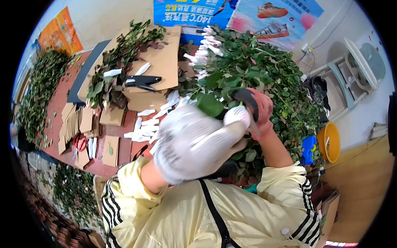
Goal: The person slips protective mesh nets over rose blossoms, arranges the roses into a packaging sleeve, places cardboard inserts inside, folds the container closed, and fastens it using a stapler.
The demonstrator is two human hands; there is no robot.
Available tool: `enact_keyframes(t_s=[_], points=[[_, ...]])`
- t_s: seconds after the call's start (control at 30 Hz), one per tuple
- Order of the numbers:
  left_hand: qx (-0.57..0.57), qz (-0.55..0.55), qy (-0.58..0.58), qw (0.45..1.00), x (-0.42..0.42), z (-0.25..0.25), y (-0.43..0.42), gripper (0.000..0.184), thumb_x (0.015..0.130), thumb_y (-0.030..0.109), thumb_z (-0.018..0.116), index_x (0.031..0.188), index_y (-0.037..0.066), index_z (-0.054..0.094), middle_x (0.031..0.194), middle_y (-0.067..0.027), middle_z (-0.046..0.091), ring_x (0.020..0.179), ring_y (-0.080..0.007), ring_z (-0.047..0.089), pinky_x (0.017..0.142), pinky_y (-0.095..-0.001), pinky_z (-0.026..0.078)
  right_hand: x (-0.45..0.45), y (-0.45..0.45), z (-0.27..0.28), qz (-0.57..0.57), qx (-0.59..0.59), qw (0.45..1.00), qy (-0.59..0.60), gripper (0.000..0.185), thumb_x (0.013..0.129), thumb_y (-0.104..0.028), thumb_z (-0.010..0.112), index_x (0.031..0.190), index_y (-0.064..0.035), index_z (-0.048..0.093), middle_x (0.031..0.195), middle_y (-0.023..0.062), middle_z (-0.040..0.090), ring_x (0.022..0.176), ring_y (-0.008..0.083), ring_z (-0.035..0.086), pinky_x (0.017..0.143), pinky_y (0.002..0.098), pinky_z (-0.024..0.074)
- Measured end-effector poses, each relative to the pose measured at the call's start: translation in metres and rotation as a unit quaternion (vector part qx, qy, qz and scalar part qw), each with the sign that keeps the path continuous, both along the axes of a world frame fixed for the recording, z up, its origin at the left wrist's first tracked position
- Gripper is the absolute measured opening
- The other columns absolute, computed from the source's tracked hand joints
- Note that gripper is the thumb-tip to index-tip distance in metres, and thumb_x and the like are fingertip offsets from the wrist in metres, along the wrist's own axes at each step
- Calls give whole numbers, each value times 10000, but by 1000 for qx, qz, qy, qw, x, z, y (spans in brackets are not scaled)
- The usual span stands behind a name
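Note:
My left hand point(198, 142), in a white glove and slightly blurred, is closed at the middle of the view. Its fingers press round a pale rose bud in a white net sleeve point(237, 117). Against the same rose, my right hand point(258, 111) is closed in a red and black glove; its fingertips are partly hidden. A large green leaf point(209, 104) shows just above my left hand. Several white net sleeves point(144, 128) lie on the red table point(128, 146) to the left of that hand.
Beyond my hands is a big heap of leafy stems point(264, 70), with sleeved buds point(211, 41) along its left side. A black stapler point(142, 81) rests on cardboard point(165, 58). Red-handled scissors point(80, 144) lie near folded cardboard pieces. An orange basin point(331, 142) is at the right.

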State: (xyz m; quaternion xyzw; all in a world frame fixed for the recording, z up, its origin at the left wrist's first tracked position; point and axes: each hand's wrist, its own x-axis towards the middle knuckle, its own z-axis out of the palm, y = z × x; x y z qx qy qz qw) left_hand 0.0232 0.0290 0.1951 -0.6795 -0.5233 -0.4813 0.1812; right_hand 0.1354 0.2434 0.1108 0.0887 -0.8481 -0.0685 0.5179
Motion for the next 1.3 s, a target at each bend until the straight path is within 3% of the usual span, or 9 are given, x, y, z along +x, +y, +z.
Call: enact_keyframes(t_s=[0.27,0.37,0.43,0.5,0.57,0.77,0.93,1.2,1.3], points=[[139,-69,-10,988,-25,-12,-34,125,870,45,484,872,-42,573,619,-52,499,513,-159,472,499,-305,371,-2,-10,26,25,-45,998,-33,308,735,-140,612,1028,-47,613,992,119,656,878,285,633,777,380,497],[374,108,-173,905,-44,-29,-54,201,962,87,416,960,8,601,781,-70,584,645,-183,554,546,-283,421,4,-5,28,2,-97,995,-1,365,682,-207,702,990,-32,613,969,116,651,810,287,644,705,376,521],[191,387,-239,870,-66,-51,-84,191,947,99,467,1049,5,599,894,-74,609,730,-153,569,604,-264,461,12,-2,30,10,-153,988,-21,399,647,-227,745,973,-34,620,968,116,647,793,293,648,689,378,529],[-179,343,-193,902,-106,-68,-90,250,916,103,530,1140,4,579,921,-66,619,726,-94,553,644,-240,472,15,-3,31,25,-159,987,-26,413,638,-227,755,976,-33,620,960,117,648,788,294,649,686,376,531],[-266,283,-309,868,-99,-84,-71,358,867,110,593,1204,-4,556,1026,-71,614,815,-101,578,736,-254,486,14,-4,30,36,-157,987,-27,427,629,-227,765,980,-32,621,952,119,649,782,295,649,682,373,532],[-5,93,-7,996,-41,-29,-15,678,758,446,725,1169,-64,548,1143,-219,576,1069,-340,564,936,-422,430,5,-9,29,74,-169,982,-42,470,602,-229,794,991,-29,622,927,123,651,766,299,650,673,365,536],[43,-74,-20,996,-10,13,36,723,528,295,836,1103,-57,573,1105,-219,590,1007,-386,573,864,-453,447,-5,-10,22,119,-192,973,-46,507,579,-230,819,1000,-27,623,906,127,652,753,302,651,665,358,539],[82,-91,-84,989,-40,-14,27,480,715,262,740,1106,13,615,1035,-163,641,996,-361,593,863,-419,465,23,13,77,-124,-29,992,16,450,641,-279,719,1029,-76,616,885,95,594,768,240,611,740,376,481],[-167,-41,-119,978,-66,-81,-9,303,773,181,685,1034,29,655,980,-169,657,931,-327,631,818,-375,493,45,16,116,-170,-2,985,-18,411,666,-236,672,1048,-100,610,849,69,557,742,206,582,703,358,460]])
